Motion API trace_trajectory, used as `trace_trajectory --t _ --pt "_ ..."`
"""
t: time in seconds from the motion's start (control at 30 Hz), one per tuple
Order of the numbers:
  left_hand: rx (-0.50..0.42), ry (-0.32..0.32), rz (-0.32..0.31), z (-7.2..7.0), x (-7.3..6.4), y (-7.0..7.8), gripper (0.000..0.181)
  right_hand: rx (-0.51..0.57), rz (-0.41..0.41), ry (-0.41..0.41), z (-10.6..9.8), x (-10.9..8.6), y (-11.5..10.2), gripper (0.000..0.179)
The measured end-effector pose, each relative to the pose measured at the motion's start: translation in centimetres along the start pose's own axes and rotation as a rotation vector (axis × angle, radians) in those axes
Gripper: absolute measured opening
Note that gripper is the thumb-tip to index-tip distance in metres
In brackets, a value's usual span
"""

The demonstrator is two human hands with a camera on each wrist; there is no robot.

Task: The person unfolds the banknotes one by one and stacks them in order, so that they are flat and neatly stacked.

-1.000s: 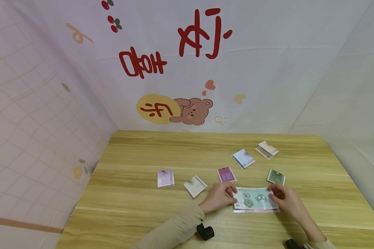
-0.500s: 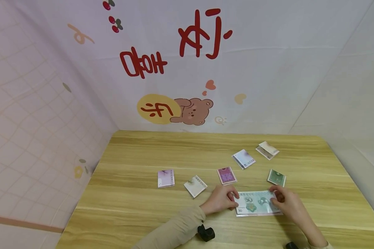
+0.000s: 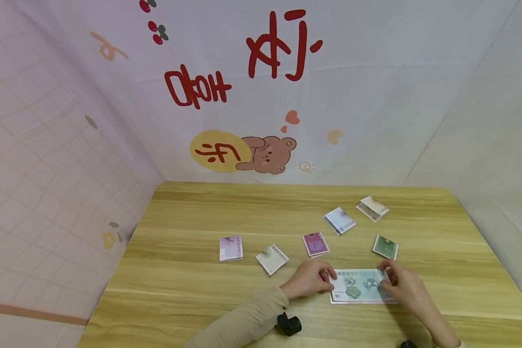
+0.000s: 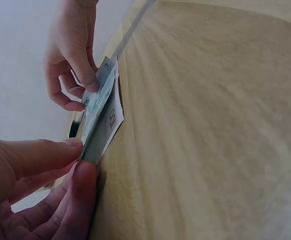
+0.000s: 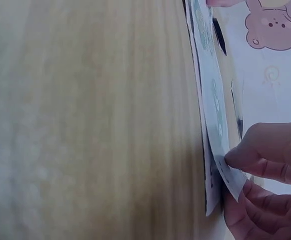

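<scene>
On the near right of the yellow wood-grain table [image 3: 165, 299]: a white-and-green rectangular paper note printed 50 [image 3: 360, 281], its long sides running left to right.
Under it: a pale paper note with reddish figures [image 4: 111, 117], showing along the near edge.
Left hand [image 3: 310, 279]: pinches the 50 note's left end between thumb and fingers; whether it also grips the lower note, I cannot tell.
Right hand [image 3: 403, 284]: pinches the right end; the right wrist view shows a gap between the two notes there.
Doing it well: if the step is matching the edges, I would settle one corner first, keep both pinches light, and lower the right end level so the paper neither bows nor creases.
Just beyond: a dark green folded paper note [image 3: 385, 247] on the right, a magenta folded paper note [image 3: 316, 244] on the left.
Farther off: a pale blue folded paper note [image 3: 340, 221] and a cream-and-brown folded paper note [image 3: 373, 209].
Farther left: a cream square folded paper note [image 3: 272, 259] and a pale lilac folded paper note [image 3: 231, 248].
</scene>
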State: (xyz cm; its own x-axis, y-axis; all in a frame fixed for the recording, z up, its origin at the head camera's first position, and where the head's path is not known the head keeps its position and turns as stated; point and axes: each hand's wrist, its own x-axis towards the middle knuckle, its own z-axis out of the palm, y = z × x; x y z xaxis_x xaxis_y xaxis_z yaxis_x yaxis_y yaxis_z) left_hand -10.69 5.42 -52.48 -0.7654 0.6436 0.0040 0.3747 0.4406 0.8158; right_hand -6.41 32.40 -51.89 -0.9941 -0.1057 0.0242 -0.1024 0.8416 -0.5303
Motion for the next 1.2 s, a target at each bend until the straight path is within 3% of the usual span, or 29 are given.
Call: trace_trajectory --t 0.33,0.5,0.63,0.8,0.97,1.2 --pt "-0.021 -0.027 -0.042 -0.1 0.3 -0.1 0.013 0.004 -0.001 0.007 0.1 0.2 -0.3 0.033" --pt "0.025 -0.046 -0.036 -0.4 0.4 0.0 0.013 -0.051 -0.033 0.075 0.3 0.2 -0.6 0.036" --pt "0.039 -0.061 -0.029 -0.7 0.3 0.2 0.013 -0.077 -0.018 0.049 0.3 0.3 -0.6 0.036" --pt "0.008 -0.079 -0.039 -0.7 0.3 0.0 0.010 -0.054 -0.020 0.027 0.2 0.3 -0.5 0.036" --pt "-0.063 -0.101 -0.049 -0.9 0.4 -0.4 0.009 0.020 -0.072 0.100 0.3 0.2 -0.3 0.035" --pt "-0.114 -0.063 -0.039 -1.7 0.7 -0.7 0.012 0.033 -0.101 0.130 -0.6 1.4 -0.1 0.026"
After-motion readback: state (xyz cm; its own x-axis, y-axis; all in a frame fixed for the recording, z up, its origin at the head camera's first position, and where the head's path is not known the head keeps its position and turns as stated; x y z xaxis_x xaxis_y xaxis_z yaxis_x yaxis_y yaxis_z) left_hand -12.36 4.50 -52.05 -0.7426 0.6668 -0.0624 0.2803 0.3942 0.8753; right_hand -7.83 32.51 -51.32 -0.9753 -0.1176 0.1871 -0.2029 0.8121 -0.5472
